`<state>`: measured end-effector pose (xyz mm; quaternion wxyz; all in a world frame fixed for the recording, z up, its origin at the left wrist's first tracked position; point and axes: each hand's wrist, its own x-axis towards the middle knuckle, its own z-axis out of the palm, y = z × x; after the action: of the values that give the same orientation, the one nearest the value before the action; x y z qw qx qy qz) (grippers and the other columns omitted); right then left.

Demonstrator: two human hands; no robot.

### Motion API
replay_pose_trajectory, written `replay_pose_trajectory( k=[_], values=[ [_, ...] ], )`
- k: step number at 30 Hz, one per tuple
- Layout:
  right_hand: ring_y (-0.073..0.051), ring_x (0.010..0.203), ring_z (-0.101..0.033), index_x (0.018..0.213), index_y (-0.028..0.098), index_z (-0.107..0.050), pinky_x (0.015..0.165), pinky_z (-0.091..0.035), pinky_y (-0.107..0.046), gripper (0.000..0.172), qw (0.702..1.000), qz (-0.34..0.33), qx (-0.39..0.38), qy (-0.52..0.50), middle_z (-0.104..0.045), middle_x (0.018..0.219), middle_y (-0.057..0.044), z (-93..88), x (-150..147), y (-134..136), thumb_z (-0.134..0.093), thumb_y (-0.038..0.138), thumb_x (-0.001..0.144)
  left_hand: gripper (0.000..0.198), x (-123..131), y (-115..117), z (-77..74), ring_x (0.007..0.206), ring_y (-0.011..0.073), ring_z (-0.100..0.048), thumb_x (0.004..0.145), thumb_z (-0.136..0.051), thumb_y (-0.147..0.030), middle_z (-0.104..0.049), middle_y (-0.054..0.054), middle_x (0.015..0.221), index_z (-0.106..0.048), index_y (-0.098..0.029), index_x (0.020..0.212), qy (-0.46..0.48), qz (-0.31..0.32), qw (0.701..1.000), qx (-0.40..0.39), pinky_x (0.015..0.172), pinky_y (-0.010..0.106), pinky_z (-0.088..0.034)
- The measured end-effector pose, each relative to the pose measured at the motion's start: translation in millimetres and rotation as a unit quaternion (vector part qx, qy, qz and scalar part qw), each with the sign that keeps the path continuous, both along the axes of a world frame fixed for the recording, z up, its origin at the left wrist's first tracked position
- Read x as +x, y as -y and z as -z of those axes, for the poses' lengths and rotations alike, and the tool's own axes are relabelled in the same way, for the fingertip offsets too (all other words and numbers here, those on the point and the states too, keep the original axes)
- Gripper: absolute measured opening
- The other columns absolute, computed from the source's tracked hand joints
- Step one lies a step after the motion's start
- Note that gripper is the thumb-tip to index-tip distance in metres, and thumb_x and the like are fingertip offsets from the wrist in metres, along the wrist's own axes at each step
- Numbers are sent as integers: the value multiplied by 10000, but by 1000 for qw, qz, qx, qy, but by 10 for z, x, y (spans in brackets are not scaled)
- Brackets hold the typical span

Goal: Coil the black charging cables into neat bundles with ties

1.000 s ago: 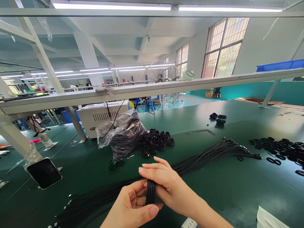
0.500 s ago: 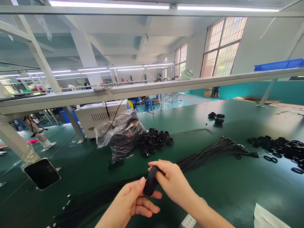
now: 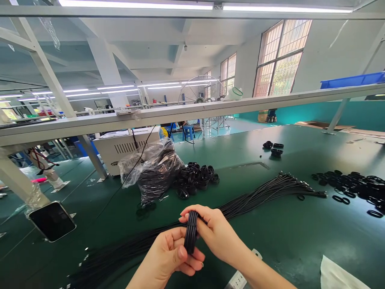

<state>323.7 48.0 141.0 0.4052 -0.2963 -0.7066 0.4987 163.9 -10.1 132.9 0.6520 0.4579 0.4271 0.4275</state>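
Both my hands hold a small black coil of cable [image 3: 191, 232] just above the green table [image 3: 288, 237]. My left hand [image 3: 168, 259] pinches its lower end with thumb and fingers. My right hand [image 3: 215, 232] wraps round its upper end, fingers curled over the top. Under my hands a long bundle of straight black cables [image 3: 264, 192] lies across the table from lower left to upper right.
A plastic bag of black coils [image 3: 156, 168] and a loose pile of coils [image 3: 198, 176] sit behind my hands, before a white machine [image 3: 126, 146]. More coils [image 3: 355, 184] lie at right. A dark screen [image 3: 52, 220] lies at left, a white sheet [image 3: 339, 277] at lower right.
My right hand's fingers, stretched over the coil a second ago, have curled round its top. My left thumb has shifted on the lower end. The coil has turned slightly between my hands.
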Motion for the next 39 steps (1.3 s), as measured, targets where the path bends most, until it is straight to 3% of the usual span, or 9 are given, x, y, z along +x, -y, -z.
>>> replay_pose_trajectory(
  k=[5,10,12,15,17,21,26,34,39],
  values=[
    [-224,1059,-634,1007,236,-690,861,-542,-346,273,997,28,59,38,-707,1015,-39,20,3,-3,-457,165,885,635,-32,4,-46,783,192,-699,559,-824,-522,-734,132,966,-683,-153,1055,1,32,999,3,686,242,-536],
    [-236,1118,-585,1141,247,-665,1068,-368,-469,368,985,44,141,92,-725,999,-40,33,15,20,-442,120,878,671,-59,-1,-84,831,201,-698,559,-844,-479,-709,143,1048,-667,-156,1120,12,37,999,-4,731,249,-538],
    [-212,1037,-617,1282,259,-574,1030,-409,-460,416,991,2,103,84,-700,1098,-48,18,49,21,-437,151,905,614,-58,1,-91,825,201,-704,620,-813,-473,-706,141,1047,-667,-157,1126,23,45,999,-6,716,242,-546],
    [-156,877,-650,1444,310,-352,839,-531,-368,539,993,-115,-27,31,-585,1308,-77,-33,151,-16,-476,235,925,430,-57,13,-113,841,195,-709,773,-715,-388,-698,132,1069,-672,-167,1138,61,48,997,-19,721,238,-559],
    [-155,950,-637,1448,311,-339,862,-512,-350,561,983,-161,-84,-16,-546,1353,-86,-78,226,-57,-512,254,917,365,-66,24,-119,849,203,-713,820,-666,-335,-697,133,1089,-680,-166,1143,97,46,994,-29,733,250,-572],
    [-187,1110,-574,1332,251,-523,1000,-413,-380,407,978,-161,-120,-55,-625,1237,-79,-152,273,-95,-509,364,942,357,-95,36,-78,772,201,-722,898,-538,-356,-716,148,1030,-695,-135,1131,165,21,985,-44,678,255,-590],
    [-133,769,-594,1150,174,-646,854,-465,-333,418,971,-201,-112,-65,-675,960,-56,-141,163,-73,-450,484,952,324,-112,40,-19,678,181,-705,903,-539,-347,-724,140,937,-729,-125,1042,188,17,981,-37,616,262,-587],
    [-127,716,-560,969,173,-729,721,-475,-285,428,978,-172,-101,-52,-595,945,-50,-15,144,-165,-583,556,848,308,-124,-57,103,613,143,-646,828,-651,-356,-681,111,854,-726,-123,1015,134,33,990,-31,573,243,-546],
    [-126,688,-538,1087,169,-677,659,-444,-256,498,984,-126,-127,-24,-604,797,-20,34,95,-162,-434,573,924,309,-28,-86,61,685,144,-641,747,-744,-343,-667,85,926,-732,-168,1002,24,-27,999,-18,687,280,-546]
  ],
)
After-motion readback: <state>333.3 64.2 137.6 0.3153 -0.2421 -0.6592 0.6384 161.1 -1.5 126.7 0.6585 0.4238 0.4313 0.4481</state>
